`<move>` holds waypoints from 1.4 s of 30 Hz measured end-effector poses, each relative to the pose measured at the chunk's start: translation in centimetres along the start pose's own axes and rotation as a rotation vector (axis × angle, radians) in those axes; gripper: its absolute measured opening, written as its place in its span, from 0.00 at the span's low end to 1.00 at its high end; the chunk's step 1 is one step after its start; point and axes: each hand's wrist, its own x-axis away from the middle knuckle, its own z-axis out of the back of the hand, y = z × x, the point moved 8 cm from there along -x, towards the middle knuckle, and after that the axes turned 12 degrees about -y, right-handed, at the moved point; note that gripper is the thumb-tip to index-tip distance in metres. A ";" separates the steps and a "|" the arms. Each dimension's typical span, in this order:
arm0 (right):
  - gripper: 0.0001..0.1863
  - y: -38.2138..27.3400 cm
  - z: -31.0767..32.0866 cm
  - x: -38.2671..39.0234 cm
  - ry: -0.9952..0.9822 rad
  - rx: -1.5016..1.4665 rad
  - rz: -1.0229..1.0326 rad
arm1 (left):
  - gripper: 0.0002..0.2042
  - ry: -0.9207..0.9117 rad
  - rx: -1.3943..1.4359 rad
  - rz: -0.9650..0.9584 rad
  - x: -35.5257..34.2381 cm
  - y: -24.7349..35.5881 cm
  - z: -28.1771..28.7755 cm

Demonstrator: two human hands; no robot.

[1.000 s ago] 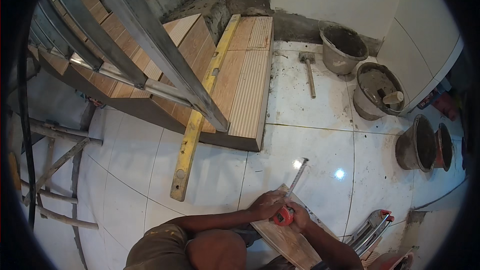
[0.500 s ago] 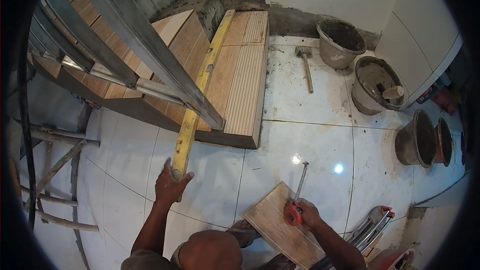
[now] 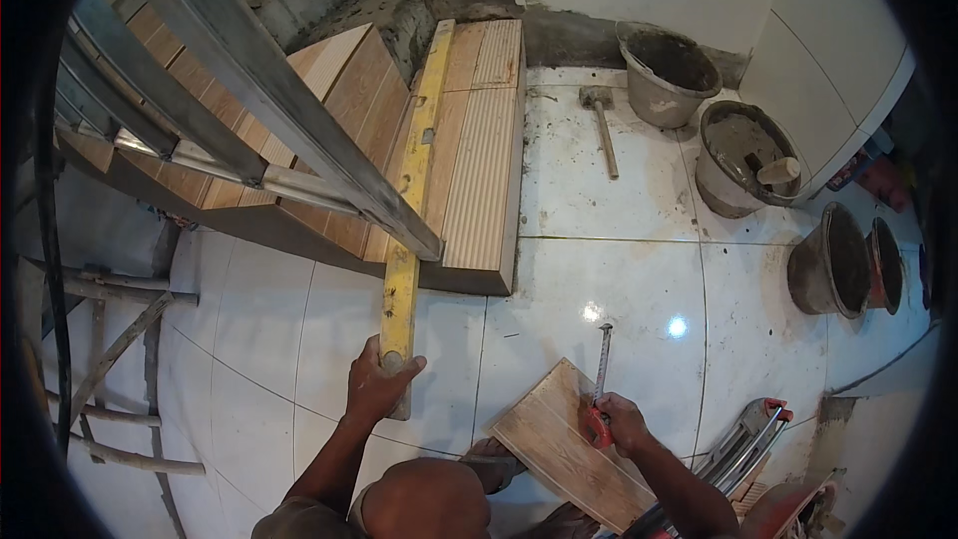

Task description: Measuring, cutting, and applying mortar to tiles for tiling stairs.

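My left hand (image 3: 377, 386) grips the near end of a long yellow spirit level (image 3: 400, 301). The level lies along the wood-look tiled step (image 3: 478, 175), passes under the metal railing post and sticks out past the step's front edge. In my right hand (image 3: 627, 425) is a red tape measure (image 3: 599, 427), with a short length of blade (image 3: 604, 364) pulled out and pointing away from me. Beneath that hand a loose wood-look tile (image 3: 539, 415) lies at an angle over the white floor, beside my foot.
A metal railing (image 3: 284, 110) slants over the steps. A mallet (image 3: 606, 135) lies on the floor near a bucket (image 3: 671, 80) and a mortar-filled bucket (image 3: 718, 175). More buckets (image 3: 813, 274) stand at right. A tile cutter (image 3: 743, 444) is beside my right forearm; a wooden ladder (image 3: 110, 359) is at left.
My left hand has swung the level's near end to the right, so it lies straighter along the step. The tape measure has turned slightly in my right hand, its blade still out.
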 end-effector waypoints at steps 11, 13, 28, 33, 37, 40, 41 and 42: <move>0.08 1.4 1.7 0.0 -0.031 0.313 0.032 | 0.25 0.006 -0.026 -0.072 -0.8 -0.7 1.2; 0.10 -0.7 0.5 -0.2 -0.092 0.928 0.066 | 0.22 0.007 0.090 -0.135 -1.8 -4.4 3.0; 0.09 -1.0 5.6 4.0 0.237 0.155 0.016 | 0.17 -0.527 0.011 -0.378 4.7 3.0 -7.9; 0.09 -0.7 6.7 5.0 0.198 0.156 0.079 | 0.09 -0.837 -0.318 -0.493 13.7 13.0 -10.8; 0.10 -1.7 7.0 6.1 0.270 0.163 0.137 | 0.19 -1.001 -0.619 -0.503 17.3 20.1 -10.5; 0.16 0.0 8.5 4.2 0.303 0.325 0.124 | 0.16 -1.019 -0.752 -0.723 16.6 16.7 -9.3; 0.18 0.0 8.3 4.0 0.327 0.349 0.174 | 0.16 -0.964 -0.757 -0.707 15.7 15.9 -8.6; 0.17 -0.7 7.9 4.1 0.280 0.600 0.212 | 0.15 -0.900 -0.766 -0.693 15.3 15.5 -7.6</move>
